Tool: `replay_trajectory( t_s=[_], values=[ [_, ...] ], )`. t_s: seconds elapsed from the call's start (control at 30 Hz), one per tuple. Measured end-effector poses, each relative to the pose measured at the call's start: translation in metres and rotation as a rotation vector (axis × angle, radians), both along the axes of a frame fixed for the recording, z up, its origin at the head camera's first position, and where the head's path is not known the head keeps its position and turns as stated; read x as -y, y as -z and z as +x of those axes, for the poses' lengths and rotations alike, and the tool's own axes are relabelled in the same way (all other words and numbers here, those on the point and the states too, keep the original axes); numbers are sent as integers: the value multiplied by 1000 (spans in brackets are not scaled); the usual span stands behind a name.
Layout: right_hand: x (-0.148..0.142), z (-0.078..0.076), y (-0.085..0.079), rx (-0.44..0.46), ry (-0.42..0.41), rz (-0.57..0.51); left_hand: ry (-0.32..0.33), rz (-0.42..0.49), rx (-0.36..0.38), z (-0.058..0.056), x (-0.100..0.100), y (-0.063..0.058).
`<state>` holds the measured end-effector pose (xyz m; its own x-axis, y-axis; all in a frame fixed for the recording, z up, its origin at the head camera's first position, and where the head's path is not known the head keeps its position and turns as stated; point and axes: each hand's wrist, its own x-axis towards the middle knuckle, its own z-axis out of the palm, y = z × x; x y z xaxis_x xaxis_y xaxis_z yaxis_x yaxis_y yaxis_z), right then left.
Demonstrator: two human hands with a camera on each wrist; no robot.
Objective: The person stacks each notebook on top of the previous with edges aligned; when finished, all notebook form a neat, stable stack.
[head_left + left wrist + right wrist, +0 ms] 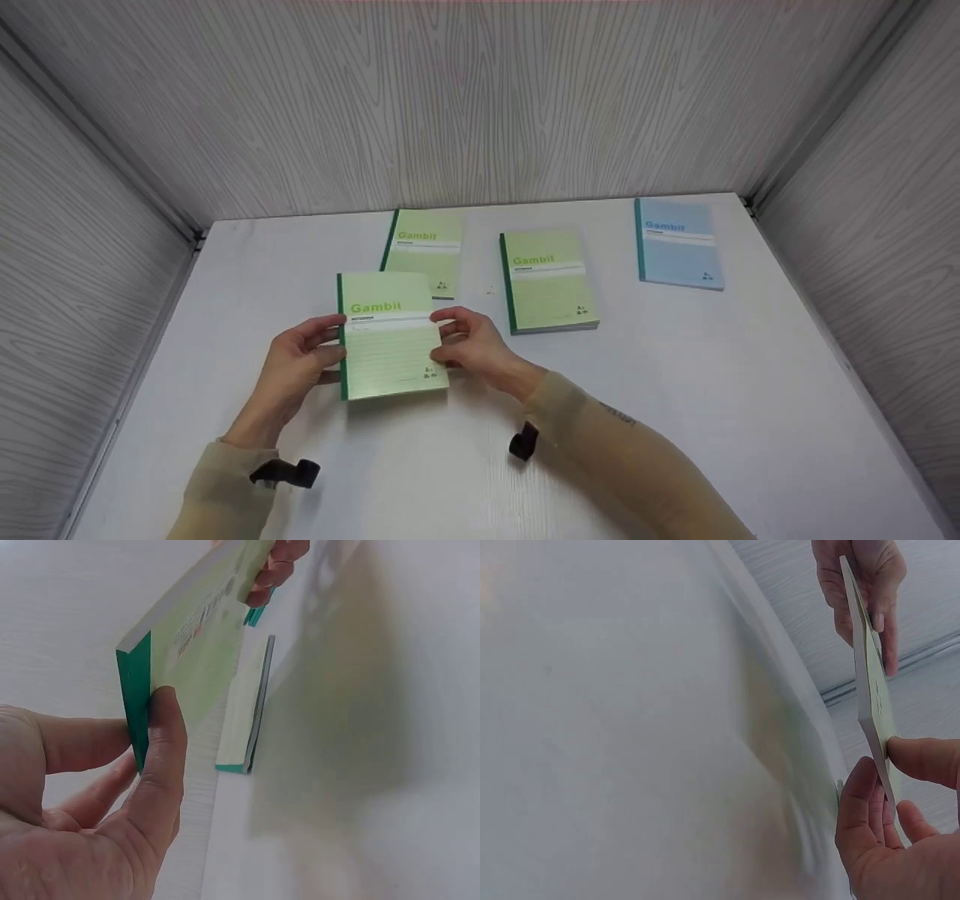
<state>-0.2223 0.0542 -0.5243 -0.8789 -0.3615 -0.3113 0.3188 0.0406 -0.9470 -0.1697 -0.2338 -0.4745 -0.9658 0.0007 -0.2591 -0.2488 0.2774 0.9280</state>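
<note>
Both hands hold a green "Gambit" notebook (390, 352) raised above the table, its printed cover facing the head camera. My left hand (296, 364) pinches the dark green spine side, thumb in front and fingers behind. In the left wrist view the left hand (112, 802) grips that taped spine near a corner. On the opposite edge, my right hand (480, 345) pinches the notebook between thumb and fingers. The right wrist view shows the page edges of the notebook (866, 682) above the right hand (900, 840).
Behind the held notebook lies another green notebook (426, 244), partly covered by it. To the right sits a green notebook stack (551, 289). A blue notebook (679, 251) lies at the far right on the white table (697, 405). Patterned walls (465, 97) enclose the table.
</note>
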Motion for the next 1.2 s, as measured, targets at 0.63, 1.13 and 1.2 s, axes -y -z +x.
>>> replay_trajectory(
  t_s=[0.63, 1.13, 1.2],
  values=[
    [-134, -17, -25, -231, 62, 218, 143, 20, -48, -51, -120, 11],
    [-199, -50, -28, -175, 190, 358, 119, -47, -81, -99, -204, 20],
    [-204, -52, -27, -155, 207, 371, 140, -76, -85, -103, -212, 20]
  ],
)
